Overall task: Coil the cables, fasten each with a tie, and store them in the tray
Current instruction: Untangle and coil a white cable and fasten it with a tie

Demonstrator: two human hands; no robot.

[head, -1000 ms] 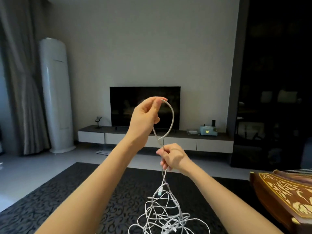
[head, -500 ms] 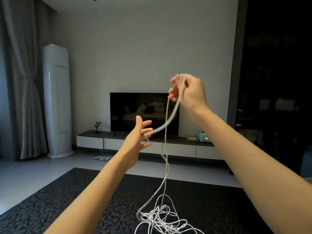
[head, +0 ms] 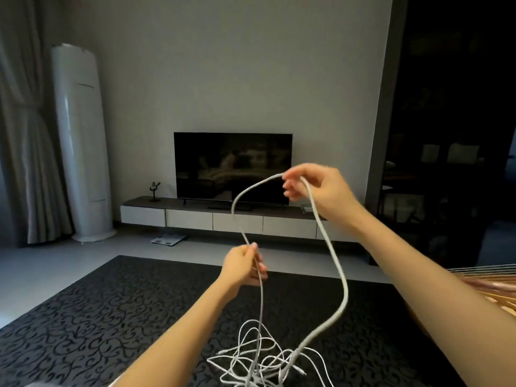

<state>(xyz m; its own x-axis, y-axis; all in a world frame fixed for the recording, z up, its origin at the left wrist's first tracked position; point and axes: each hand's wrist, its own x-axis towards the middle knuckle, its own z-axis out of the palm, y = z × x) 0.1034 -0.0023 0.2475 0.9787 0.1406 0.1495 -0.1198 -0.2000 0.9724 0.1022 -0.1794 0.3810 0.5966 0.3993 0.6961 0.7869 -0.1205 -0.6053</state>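
A thick white cable arcs between both hands in front of me. My right hand is raised at mid right and pinches the top of the loop. Lower and to the left, my left hand grips the cable near its free end, which sticks up above the fingers. From the right hand the cable hangs down in a long curve into a tangle of thin white cables lying on the dark patterned rug. No tie or tray is in view.
A wooden stringed instrument juts in at the right edge. Across the room stand a TV on a low console, a tall white air conditioner and curtains at left. A floor scale lies before the console.
My right hand has dropped from high up to mid height, still holding the cable. My left hand has moved down and closed round the cable's end part, and the loop between them has widened.
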